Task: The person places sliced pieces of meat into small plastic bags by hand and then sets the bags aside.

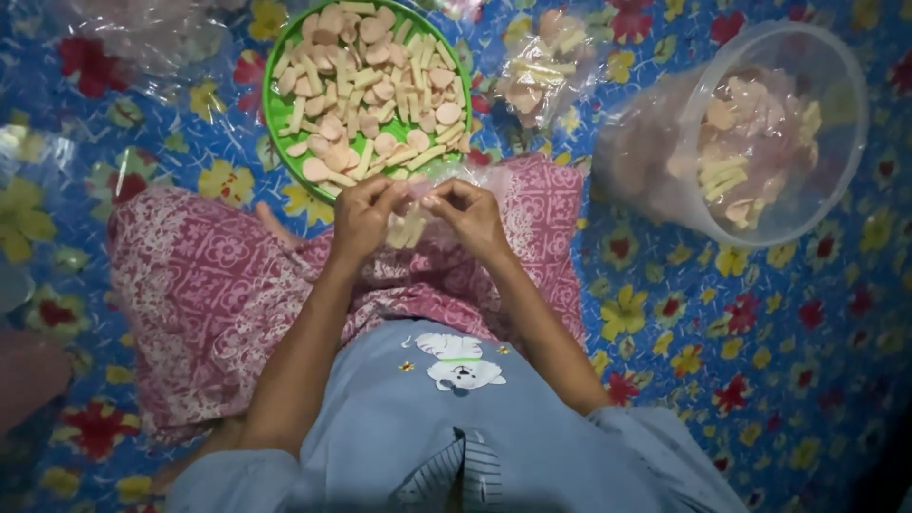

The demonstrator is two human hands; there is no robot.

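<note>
While the person sits cross-legged on the flowered mat, the head view shows both hands meeting over the lap. The left hand and the right hand each pinch the top of a small clear plastic bag, which hangs between them just in front of the green tray. Pale sticks show through the film. The bag looks light and limp, likely slippery, and the pieces inside seem soft enough to bruise, so the gathered mouth is the sensible place to grip it.

The tray is heaped with pink round slices and pale strips. To the right, a clear plastic tub lies tilted, holding filled bags of the same pieces. Another filled bag lies on the mat between tray and tub, and crumpled empty film sits at the upper left.
</note>
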